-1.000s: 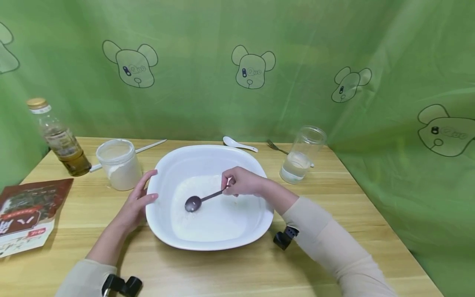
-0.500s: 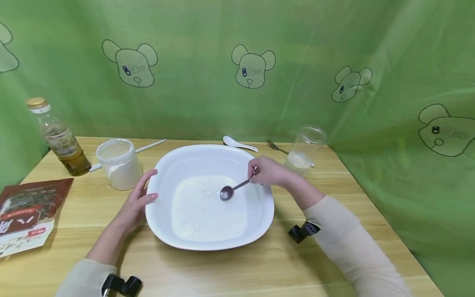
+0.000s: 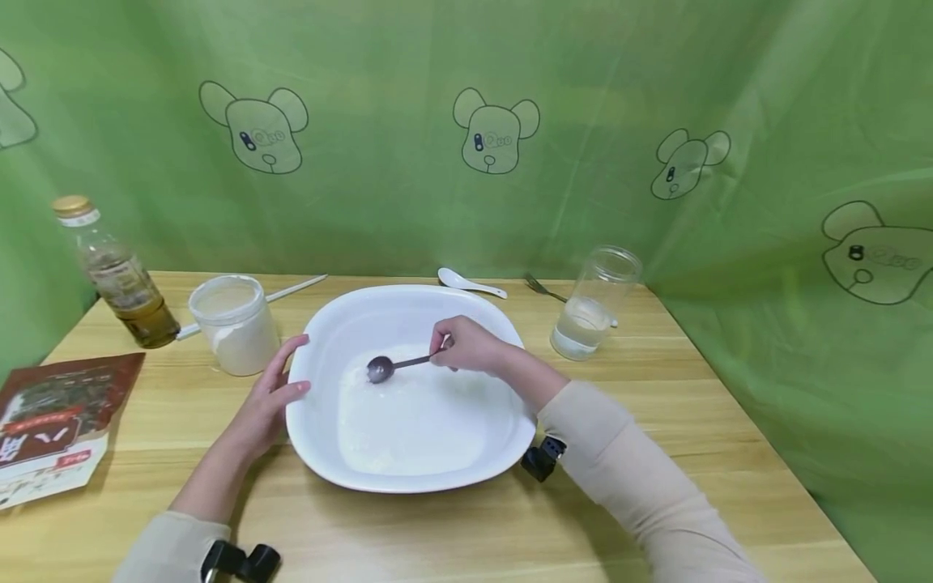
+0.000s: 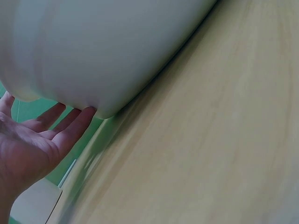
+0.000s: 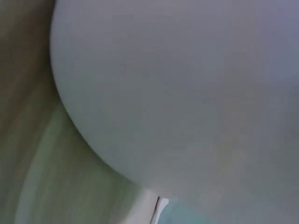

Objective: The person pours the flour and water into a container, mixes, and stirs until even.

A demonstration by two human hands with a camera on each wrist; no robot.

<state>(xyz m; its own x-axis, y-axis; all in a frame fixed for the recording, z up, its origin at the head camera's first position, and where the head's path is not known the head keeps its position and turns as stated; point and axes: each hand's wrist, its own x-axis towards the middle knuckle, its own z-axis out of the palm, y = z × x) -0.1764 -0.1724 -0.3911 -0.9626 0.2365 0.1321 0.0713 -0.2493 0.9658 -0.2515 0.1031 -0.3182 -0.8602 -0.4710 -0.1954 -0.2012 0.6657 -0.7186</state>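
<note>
A large white basin (image 3: 364, 481) stands on the wooden table with a thin whitish layer over its bottom. On its left side my left hand (image 3: 264, 405) holds the rim; in the left wrist view its fingertips (image 4: 86, 112) touch the outer wall. Over the inside of the basin, my right hand (image 3: 470, 346) pinches the handle end of a dark brown spoon (image 3: 380, 370). The spoon's bowl is low in the basin, left of the hand. Only the basin's outer wall (image 5: 163, 93) fills most of the right wrist view, where that hand is hidden.
To the left stand a jar of white powder (image 3: 244, 344), an oil bottle (image 3: 127, 287) and a printed packet (image 3: 61, 421). A white stick (image 3: 297, 287) lies behind the jar. Behind the basin are a white spoon (image 3: 470, 283), a fork (image 3: 543, 287) and a glass jar of clear liquid (image 3: 583, 324).
My right hand first drew the spoon rightward through the basin, then moved it back left, slightly farther from me than at the start. My left hand stays on the rim.
</note>
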